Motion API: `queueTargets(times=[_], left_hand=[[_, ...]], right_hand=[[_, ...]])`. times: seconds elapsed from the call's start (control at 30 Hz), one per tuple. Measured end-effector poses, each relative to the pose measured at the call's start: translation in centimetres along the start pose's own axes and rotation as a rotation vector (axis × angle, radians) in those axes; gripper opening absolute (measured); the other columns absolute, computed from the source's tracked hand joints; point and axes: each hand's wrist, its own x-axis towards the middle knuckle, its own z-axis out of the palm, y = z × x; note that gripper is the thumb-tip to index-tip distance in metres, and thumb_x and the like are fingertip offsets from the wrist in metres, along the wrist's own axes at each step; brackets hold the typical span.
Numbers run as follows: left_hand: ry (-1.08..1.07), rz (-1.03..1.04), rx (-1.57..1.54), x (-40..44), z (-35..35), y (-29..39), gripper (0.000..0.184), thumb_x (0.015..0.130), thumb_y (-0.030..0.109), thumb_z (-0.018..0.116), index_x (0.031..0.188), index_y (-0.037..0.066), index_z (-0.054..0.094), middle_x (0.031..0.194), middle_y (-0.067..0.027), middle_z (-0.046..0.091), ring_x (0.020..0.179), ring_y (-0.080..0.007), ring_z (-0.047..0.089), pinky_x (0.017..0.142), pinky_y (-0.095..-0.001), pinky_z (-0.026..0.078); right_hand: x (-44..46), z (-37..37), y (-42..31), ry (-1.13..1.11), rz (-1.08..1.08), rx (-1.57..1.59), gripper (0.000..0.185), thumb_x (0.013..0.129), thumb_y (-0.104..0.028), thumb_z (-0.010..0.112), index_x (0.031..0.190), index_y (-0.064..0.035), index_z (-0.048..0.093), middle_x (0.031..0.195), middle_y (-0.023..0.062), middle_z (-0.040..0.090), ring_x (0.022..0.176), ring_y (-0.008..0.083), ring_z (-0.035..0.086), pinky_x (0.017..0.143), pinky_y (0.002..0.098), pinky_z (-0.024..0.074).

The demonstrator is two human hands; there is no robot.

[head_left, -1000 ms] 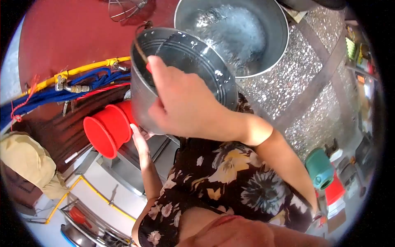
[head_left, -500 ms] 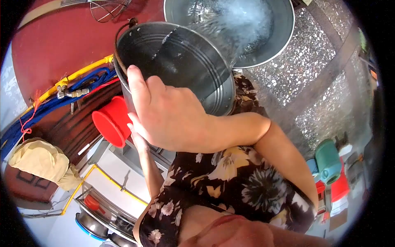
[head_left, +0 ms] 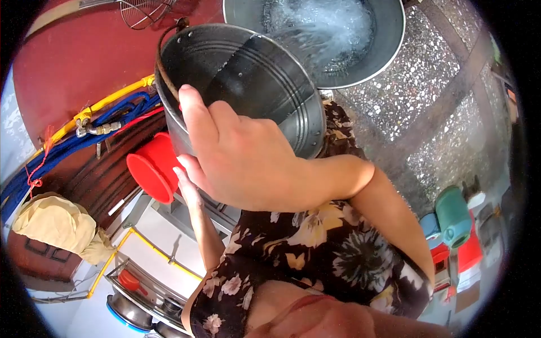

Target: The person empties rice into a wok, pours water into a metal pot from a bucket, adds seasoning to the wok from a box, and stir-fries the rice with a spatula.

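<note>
In the head view, the right hand [head_left: 242, 155] is clamped on the metal bucket [head_left: 265, 93] at its near rim, by the handle [head_left: 163, 66]. The bucket lies tilted beyond that grip — water [head_left: 321, 31] runs from its far lip into the wide basin [head_left: 382, 48]. Below and left of the grip, the left hand [head_left: 190, 192] is near the red container [head_left: 152, 169]; whether its fingers close on anything, I cannot tell.
</note>
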Motion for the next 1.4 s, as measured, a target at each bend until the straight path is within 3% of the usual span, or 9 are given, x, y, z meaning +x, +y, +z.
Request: queueTargets(times=[0.47,0.67,0.7,0.77,0.93,1.0,1.17,1.2,1.4], left_hand=[[-0.275,-0.096,-0.157,11.2,0.6,-9.5,0.062,0.091,0.052,0.041,0.125,0.001,0.048,0.116,-0.0115,0.059,0.099,-0.0212,0.059,0.088,-0.0319,0.043],[-0.4,-0.179,-0.337,19.9,4.6,-15.8,0.061,0.091,0.051,0.043,0.125,0.001,0.048,0.116,-0.0109,0.059,0.1,-0.021,0.058,0.088,-0.0317,0.043],[-0.405,-0.19,-0.37,21.3,4.8,-16.6,0.061,0.091,0.051,0.043,0.125,0.001,0.048,0.116,-0.0108,0.059,0.1,-0.0209,0.058,0.088,-0.0317,0.042],[-0.385,-0.192,-0.439,24.0,4.6,-18.5,0.06,0.091,0.051,0.043,0.125,0.001,0.048,0.117,-0.0106,0.059,0.1,-0.0208,0.058,0.088,-0.0316,0.042],[-0.302,-0.2,-0.546,27.0,-0.4,-24.6,0.059,0.091,0.05,0.044,0.125,0.002,0.048,0.117,-0.0101,0.059,0.101,-0.0206,0.057,0.089,-0.0314,0.042],[-0.321,-0.191,-0.489,25.4,-3.0,-27.1,0.058,0.092,0.049,0.044,0.126,0.002,0.047,0.119,-0.0103,0.057,0.107,-0.0209,0.056,0.092,-0.0317,0.041],[-0.256,-0.081,-0.579,21.2,-5.9,-45.5,0.036,0.091,0.038,0.054,0.101,0.004,0.06,0.081,0.0004,0.058,0.07,-0.0094,0.051,0.063,-0.0249,0.041],[-0.173,-0.241,-0.246,17.5,-7.6,-41.8,0.034,0.091,0.037,0.054,0.101,0.005,0.06,0.082,0.0002,0.059,0.072,-0.0087,0.051,0.063,-0.0258,0.042],[-0.165,-0.218,-0.238,6.5,-7.3,-54.8,0.022,0.09,0.023,0.049,0.091,0.004,0.06,0.085,-0.0071,0.062,0.079,-0.0157,0.057,0.072,-0.0305,0.044]], right_hand=[[-2.3,12.1,-7.1,-0.119,0.011,-0.126,0.069,0.07,-0.024,0.069,0.123,0.0097,0.041,0.073,0.0105,0.051,0.053,0.0206,0.056,0.039,0.0289,0.0439],[-1.7,19.3,-7.2,-0.103,0.126,0.227,0.062,0.079,-0.025,0.065,0.125,0.0083,0.04,0.08,0.0164,0.058,0.059,0.0174,0.058,0.047,0.0281,0.0471],[-0.2,18.9,-7.8,-0.326,0.542,0.338,0.053,0.084,-0.025,0.062,0.123,0.0054,0.043,0.084,0.0136,0.061,0.062,0.0138,0.058,0.051,0.025,0.0473],[0.6,21.1,-6.5,-0.086,0.596,0.526,0.05,0.091,-0.044,0.045,0.117,-0.0017,0.052,0.068,0.001,0.053,0.052,0.0067,0.045,0.045,0.0203,0.0363],[1.3,29.6,0.7,-0.109,0.984,1.205,0.032,0.093,-0.035,0.041,0.097,-0.0035,0.049,0.064,0.0017,0.045,0.056,0.0127,0.047,0.05,0.0299,0.0378],[1.0,33.3,5.0,-0.077,1.115,1.174,0.024,0.092,-0.028,0.045,0.096,-0.0041,0.045,0.069,0.0053,0.047,0.066,0.0177,0.052,0.058,0.0349,0.0425],[0.5,44.3,21.2,-0.063,1.452,0.941,0.015,0.09,-0.012,0.042,0.098,0.0,0.046,0.084,0.0135,0.052,0.08,0.0305,0.056,0.074,0.051,0.0469],[-0.2,46.8,23.9,-0.026,1.462,0.9,0.015,0.09,-0.01,0.042,0.096,0.0014,0.048,0.086,0.0152,0.054,0.085,0.0325,0.056,0.081,0.0533,0.0463],[-1.5,56.9,36.9,0.13,1.52,0.762,0.017,0.09,-0.008,0.04,0.101,0.0028,0.048,0.089,0.0156,0.056,0.077,0.0326,0.06,0.064,0.0506,0.0556]])
